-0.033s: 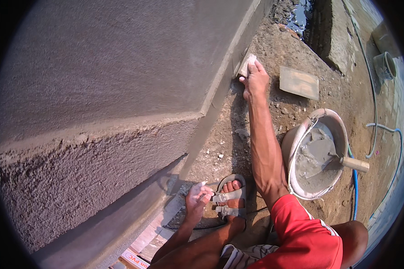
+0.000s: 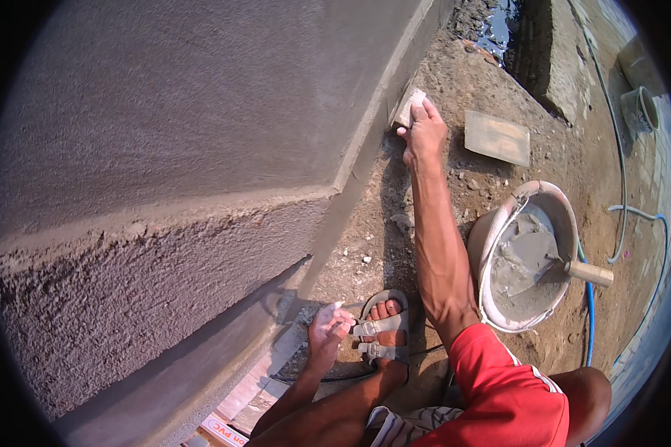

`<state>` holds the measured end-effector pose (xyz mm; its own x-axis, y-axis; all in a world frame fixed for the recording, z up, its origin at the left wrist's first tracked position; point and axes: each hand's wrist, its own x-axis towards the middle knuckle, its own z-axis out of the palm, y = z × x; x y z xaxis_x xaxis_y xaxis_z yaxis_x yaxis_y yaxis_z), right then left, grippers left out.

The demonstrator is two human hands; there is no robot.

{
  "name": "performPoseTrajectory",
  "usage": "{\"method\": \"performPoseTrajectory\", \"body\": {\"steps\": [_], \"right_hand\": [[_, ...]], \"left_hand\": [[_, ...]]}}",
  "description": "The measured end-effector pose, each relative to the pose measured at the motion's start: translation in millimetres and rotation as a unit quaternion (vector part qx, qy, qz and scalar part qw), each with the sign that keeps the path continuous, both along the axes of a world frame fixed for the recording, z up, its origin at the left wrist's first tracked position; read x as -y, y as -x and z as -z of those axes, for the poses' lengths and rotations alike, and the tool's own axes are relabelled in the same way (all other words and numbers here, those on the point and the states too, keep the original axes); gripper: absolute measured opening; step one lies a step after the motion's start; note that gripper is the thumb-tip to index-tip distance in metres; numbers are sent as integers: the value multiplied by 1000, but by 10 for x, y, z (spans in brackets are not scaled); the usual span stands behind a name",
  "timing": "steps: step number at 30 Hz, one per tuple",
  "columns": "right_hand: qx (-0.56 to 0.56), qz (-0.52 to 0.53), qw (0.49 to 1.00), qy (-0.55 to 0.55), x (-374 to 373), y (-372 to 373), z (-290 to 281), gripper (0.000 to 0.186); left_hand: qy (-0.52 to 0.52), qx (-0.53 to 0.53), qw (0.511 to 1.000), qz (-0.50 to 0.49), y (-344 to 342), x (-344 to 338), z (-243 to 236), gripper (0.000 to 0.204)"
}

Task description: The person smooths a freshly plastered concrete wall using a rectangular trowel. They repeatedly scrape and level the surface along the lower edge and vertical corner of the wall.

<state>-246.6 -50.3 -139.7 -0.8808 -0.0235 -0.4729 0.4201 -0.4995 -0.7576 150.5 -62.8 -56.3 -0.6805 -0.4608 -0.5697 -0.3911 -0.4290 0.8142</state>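
Observation:
My right hand [image 2: 423, 132], at the end of my outstretched arm, grips a small pale rectangular block [image 2: 408, 106] against the smooth plastered edge along the grey wall's base [image 2: 374, 130]. My left hand [image 2: 328, 331], dusted white at the fingertips, is low beside my sandalled foot [image 2: 382, 331], fingers loosely curled and apart, with nothing visible in them. A flat board [image 2: 496, 138] lies on the dirt right of my right hand. A bucket of grey mortar [image 2: 482, 249] stands right of my forearm, a wooden-handled trowel [image 2: 587, 273] resting in it.
The rough lower wall band [image 2: 149, 290] runs along my left. A concrete slab [image 2: 546, 59] edges a wet trench [image 2: 497, 30] ahead. Hoses [image 2: 590, 320] snake over the ground at right, near a small pail [image 2: 637, 112]. Boxes or tiles [image 2: 238, 402] lie by my left leg.

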Motion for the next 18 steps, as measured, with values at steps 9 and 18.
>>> {"method": "performPoseTrajectory", "body": {"steps": [9, 18], "right_hand": [[-187, 54, 975, 105, -117, -196, -1150, 32], [50, -6, 992, 116, -258, -287, 153, 29]], "left_hand": [[5, -3, 1000, 12, -18, 5, 17, 44], [8, 1, 1000, 4, -72, -36, 42, 45]]}}
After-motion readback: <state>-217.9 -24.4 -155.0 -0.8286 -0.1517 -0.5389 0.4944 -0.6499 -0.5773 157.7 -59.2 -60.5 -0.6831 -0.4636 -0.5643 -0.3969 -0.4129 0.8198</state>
